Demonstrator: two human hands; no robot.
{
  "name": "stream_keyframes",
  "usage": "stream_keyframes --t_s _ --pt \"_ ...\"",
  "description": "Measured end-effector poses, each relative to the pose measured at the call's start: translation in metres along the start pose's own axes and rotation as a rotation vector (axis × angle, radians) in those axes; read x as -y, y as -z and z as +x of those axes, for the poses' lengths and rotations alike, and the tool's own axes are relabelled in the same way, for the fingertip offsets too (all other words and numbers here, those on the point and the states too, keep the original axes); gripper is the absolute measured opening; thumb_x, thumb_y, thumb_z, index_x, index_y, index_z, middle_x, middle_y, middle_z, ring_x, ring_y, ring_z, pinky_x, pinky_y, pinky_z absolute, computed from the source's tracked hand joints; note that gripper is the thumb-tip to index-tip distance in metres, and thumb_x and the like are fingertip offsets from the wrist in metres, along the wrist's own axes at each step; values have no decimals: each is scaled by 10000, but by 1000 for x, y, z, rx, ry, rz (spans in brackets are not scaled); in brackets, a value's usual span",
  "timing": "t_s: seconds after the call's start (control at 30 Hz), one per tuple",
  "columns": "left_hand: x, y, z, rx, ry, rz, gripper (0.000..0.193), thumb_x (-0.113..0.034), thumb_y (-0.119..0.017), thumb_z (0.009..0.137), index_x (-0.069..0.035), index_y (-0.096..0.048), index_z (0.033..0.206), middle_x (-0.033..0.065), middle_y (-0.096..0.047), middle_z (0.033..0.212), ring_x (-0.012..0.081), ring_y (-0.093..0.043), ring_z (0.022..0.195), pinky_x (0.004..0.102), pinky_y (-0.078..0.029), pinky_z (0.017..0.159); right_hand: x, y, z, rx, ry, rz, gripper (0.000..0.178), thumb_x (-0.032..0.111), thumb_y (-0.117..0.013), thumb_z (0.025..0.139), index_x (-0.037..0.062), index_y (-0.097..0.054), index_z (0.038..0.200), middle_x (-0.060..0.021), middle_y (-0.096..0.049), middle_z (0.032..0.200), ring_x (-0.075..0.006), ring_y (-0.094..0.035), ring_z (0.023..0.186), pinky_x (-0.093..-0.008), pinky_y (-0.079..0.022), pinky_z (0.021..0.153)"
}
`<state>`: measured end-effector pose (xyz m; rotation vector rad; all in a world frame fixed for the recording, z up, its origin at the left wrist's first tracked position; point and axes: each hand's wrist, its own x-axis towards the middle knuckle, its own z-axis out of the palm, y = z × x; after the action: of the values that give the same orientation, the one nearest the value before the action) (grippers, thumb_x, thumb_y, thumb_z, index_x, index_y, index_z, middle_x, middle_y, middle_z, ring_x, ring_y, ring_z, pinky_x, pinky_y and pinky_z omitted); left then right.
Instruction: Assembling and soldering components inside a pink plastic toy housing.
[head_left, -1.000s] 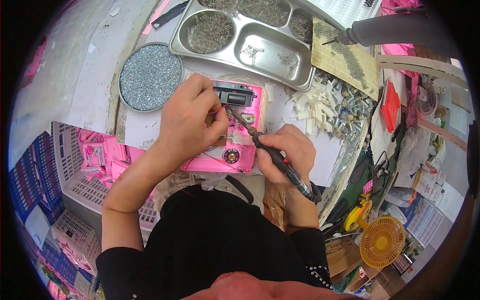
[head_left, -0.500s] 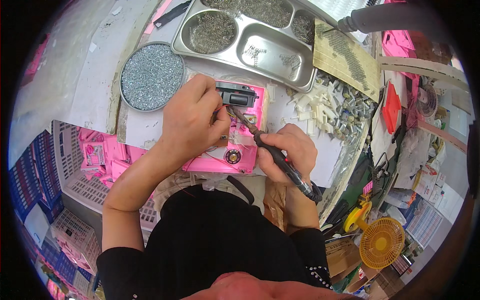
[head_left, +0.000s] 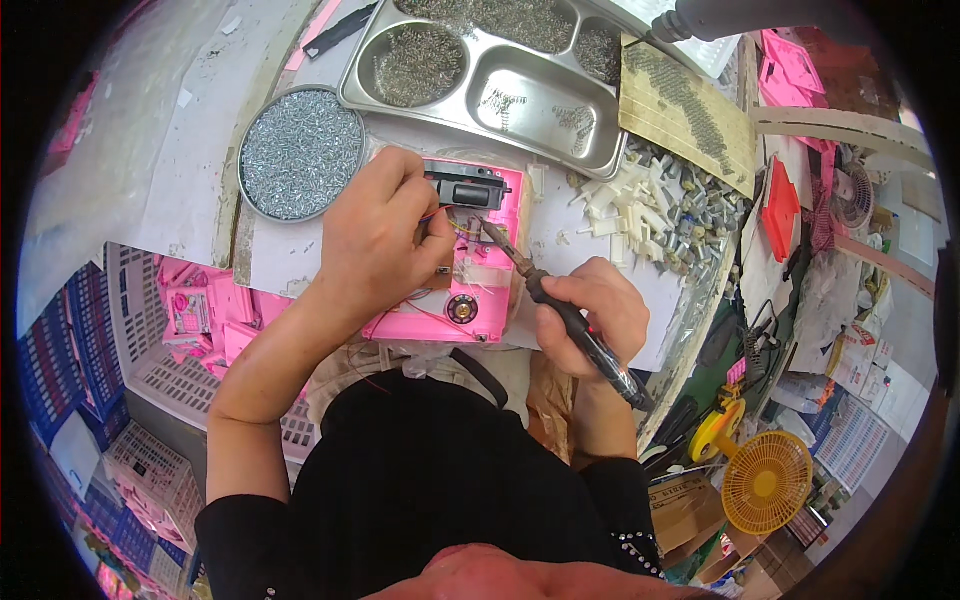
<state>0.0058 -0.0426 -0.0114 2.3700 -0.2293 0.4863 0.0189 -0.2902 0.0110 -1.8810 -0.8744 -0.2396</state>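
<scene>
A pink plastic housing (head_left: 483, 322) lies on the worktable in front of me, with a small round speaker (head_left: 462, 309) and thin wires in it. At its far end sits a black plastic part (head_left: 468, 192). My right hand (head_left: 600, 312) is closed round the dark handle of a soldering iron (head_left: 568, 309), whose tip points left over the housing, near the wires beside the black part. My left hand (head_left: 382, 228) is over the housing's left side, fingers pinched by the black part at a thin red wire (head_left: 432, 213). Its fingertips are partly hidden.
A round dish (head_left: 303, 155) of small metal screws stands to the left. Beyond the housing is a steel compartment tray (head_left: 540, 140) of springs, with a spring-covered board (head_left: 690, 115) at its right. White plastic pieces and metal parts (head_left: 650, 215) are heaped below that board.
My right hand has drawn the soldering iron a little right and toward me, its tip moving away from the black part. My left hand stays nearly in place, still pinched.
</scene>
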Motion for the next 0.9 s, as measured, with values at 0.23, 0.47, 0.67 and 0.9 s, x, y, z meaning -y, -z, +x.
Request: stream_keyframes --t_s 0.23,0.47,0.67,0.9 --pt "-1 3 0 15 1 -28 170 -21 -751 728 -15 -617 832 121 -564 925 288 -602 765 391 -507 664 2 5 -4 -44 -26 12 232 68 -769 781 -42 -688 968 -109 -628 698 -199 -559 574 -297 -402 516" --pt "-15 23 -5 225 -291 -119 260 -72 -770 739 -63 -666 977 78 -617 999 294 -621 843 420 -513 692 6 17 -10 -119 -79 4 227 23 -762 730 -10 -696 944 -80 -641 661 -218 -544 537 -327 -404 513" --pt "-12 4 -6 464 -349 -166 182 -99 -740 789 -72 -681 959 63 -657 970 265 -645 884 387 -523 742 10 22 -13 -133 -71 -3 231 20 -758 733 -10 -695 953 -83 -650 682 -214 -553 553 -325 -411 518" --pt "-14 11 -1 493 99 -451 96 -31 -729 867 -34 -692 955 97 -670 837 244 -648 727 350 -510 646 8 27 -28 -138 -139 -18 251 14 -757 729 -12 -697 971 -79 -654 702 -210 -554 567 -321 -419 524"
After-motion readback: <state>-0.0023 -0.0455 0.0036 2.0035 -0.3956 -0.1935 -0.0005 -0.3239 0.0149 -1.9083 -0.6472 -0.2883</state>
